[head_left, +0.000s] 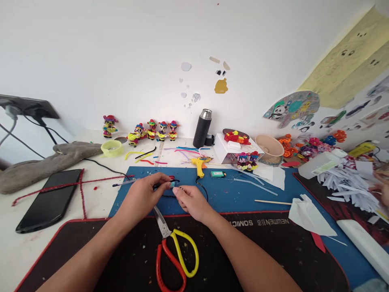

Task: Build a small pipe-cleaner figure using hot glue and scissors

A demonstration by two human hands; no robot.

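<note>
My left hand (148, 192) is closed in a pinch on a small light-blue piece (172, 184) with a thin black fuzzy strip curling from it. Its fingers hide most of the piece. Close by on the right, my right hand (191, 202) has thumb and forefinger pressed together at the piece's right side; what they grip, if anything, is too small to make out. Below both hands lie scissors (165, 231) with one red and one yellow handle, their blade tips under my left hand. A yellow glue gun (199, 165) rests just beyond my hands.
Several small pipe-cleaner figures (152, 130) stand by the wall. Loose pipe cleaners (147, 157), a black flask (202, 129) and a white box (223, 150) sit at the back. A phone (47, 202) lies left; paper strips (349, 184) and tissue (308, 217) lie right.
</note>
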